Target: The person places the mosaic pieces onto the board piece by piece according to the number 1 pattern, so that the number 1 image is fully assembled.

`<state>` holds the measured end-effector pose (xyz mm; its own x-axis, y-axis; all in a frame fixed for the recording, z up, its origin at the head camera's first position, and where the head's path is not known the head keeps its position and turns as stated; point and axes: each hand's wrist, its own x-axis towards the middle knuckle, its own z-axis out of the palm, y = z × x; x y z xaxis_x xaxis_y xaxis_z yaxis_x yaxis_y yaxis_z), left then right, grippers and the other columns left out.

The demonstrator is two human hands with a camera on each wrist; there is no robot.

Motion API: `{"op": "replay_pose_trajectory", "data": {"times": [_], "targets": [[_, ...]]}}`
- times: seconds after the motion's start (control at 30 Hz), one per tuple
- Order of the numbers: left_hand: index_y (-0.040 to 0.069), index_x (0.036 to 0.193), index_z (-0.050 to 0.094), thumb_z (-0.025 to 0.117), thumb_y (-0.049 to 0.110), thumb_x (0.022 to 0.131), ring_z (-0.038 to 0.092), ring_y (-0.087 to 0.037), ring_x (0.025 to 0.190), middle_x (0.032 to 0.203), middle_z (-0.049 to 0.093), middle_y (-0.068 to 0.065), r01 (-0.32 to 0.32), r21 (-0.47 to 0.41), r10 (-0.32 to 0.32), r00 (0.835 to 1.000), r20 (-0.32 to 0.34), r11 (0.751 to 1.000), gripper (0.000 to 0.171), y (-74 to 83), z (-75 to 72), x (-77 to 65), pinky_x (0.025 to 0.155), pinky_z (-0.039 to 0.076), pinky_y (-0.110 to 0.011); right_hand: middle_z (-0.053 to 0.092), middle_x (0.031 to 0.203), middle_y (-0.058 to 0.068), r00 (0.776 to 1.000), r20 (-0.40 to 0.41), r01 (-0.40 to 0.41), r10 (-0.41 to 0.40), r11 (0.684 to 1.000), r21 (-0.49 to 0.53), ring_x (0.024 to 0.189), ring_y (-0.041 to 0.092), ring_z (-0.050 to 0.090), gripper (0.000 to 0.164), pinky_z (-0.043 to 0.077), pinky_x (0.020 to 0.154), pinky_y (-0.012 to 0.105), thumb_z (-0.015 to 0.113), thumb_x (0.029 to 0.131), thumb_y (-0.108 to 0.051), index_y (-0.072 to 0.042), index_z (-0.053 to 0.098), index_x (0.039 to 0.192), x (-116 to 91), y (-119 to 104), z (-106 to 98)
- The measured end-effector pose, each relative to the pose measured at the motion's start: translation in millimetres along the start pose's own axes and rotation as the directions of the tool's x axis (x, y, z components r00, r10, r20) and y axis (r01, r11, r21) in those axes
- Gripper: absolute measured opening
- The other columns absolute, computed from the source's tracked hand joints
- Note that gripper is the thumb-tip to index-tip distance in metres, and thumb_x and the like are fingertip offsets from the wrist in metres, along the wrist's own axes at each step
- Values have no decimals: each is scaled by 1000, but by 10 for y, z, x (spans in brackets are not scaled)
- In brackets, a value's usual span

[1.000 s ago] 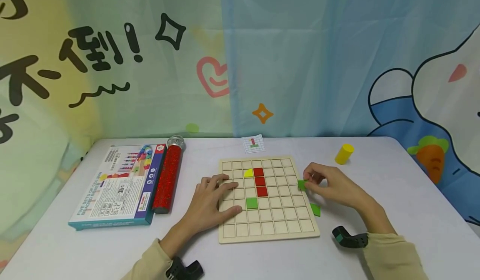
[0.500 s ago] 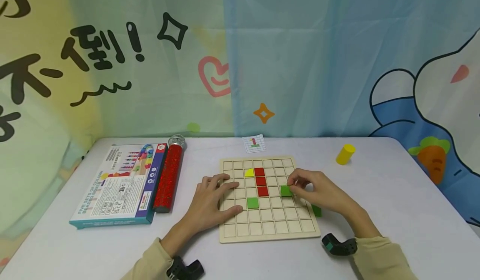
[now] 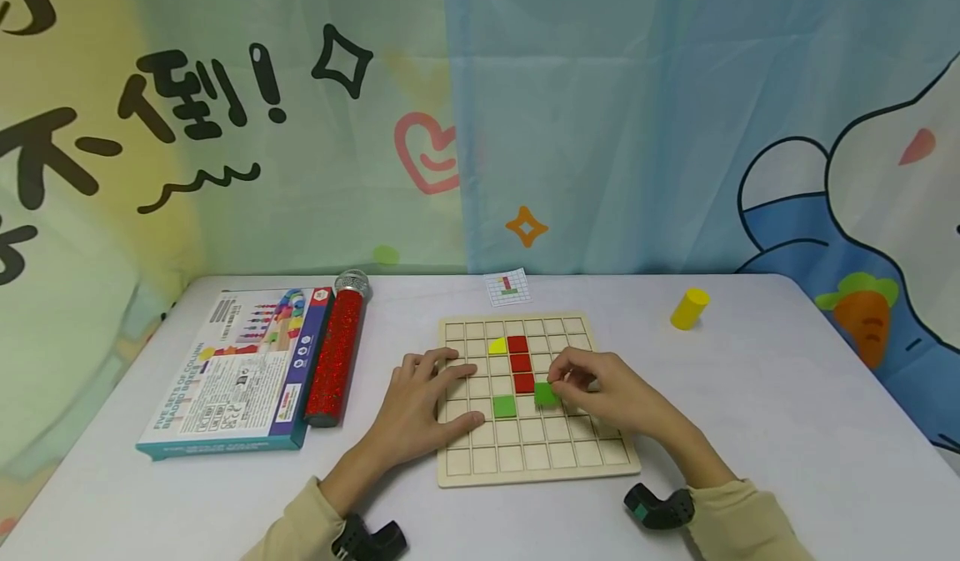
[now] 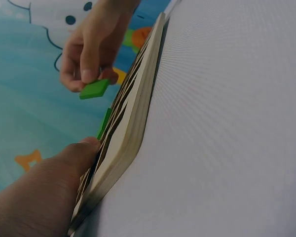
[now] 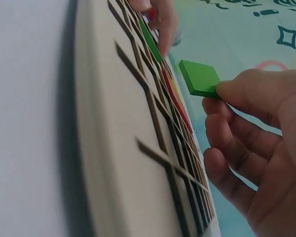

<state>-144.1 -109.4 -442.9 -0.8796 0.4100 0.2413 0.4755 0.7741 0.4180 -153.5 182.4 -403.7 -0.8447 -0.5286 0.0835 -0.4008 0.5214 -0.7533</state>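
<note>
A wooden grid board [image 3: 558,456] lies on the table. My left hand [image 3: 417,403] rests on its left edge, fingers spread. Above the board my right hand [image 3: 607,384] pinches a green square tile [image 3: 545,394] between thumb and finger; in the right wrist view this green tile [image 5: 200,78] is held clear of the surface. Set in the grid are a column of three red tiles [image 3: 521,363], a yellow piece [image 3: 497,346] with a slanted side, and another green tile [image 3: 505,407]. The left wrist view shows the left thumb [image 4: 81,155] against the board.
A small pattern card [image 3: 507,288] lies behind the board. To the left are a flat printed box [image 3: 232,369] and a red glittery microphone [image 3: 337,361]. A yellow cylinder [image 3: 689,308] stands tilted-looking at the back right. A printed curtain [image 3: 570,127] hangs behind the table.
My right hand has carried the green tile leftward from the board's right edge to near the lowest red tile. The loose green tile right of the board is now hidden. My left hand stays put.
</note>
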Motion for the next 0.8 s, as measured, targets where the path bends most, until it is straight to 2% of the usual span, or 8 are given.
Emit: {"op": "replay_pose_trajectory", "data": {"times": [0.17,0.5,0.8], "targets": [[30,129,56,64,60,78,40,-20,110,138,45,-1,-5,-5,5,1000,-2,1000,61,0,-1,1,86,33,-39,61,88,-6,1000,10,-13,13,1000,6,74,7,55,4,48,70,22,60,93,-23,-19,60,95,19,-26,69],[31,130,56,63,62,78,39,-20,110,138,44,1,0,6,0,1000,6,1000,61,-5,-4,2,87,33,-39,58,78,-8,999,7,-34,34,999,-27,68,6,52,4,44,62,20,62,91,-22,-19,61,94,40,-81,158],[30,128,57,64,60,78,40,-20,108,137,45,0,-15,-2,15,1000,-16,1000,60,-3,1,-2,87,33,-40,59,79,-13,999,-13,-31,30,995,-97,71,4,53,10,46,66,21,63,91,-26,-16,61,93,53,-122,221]]}}
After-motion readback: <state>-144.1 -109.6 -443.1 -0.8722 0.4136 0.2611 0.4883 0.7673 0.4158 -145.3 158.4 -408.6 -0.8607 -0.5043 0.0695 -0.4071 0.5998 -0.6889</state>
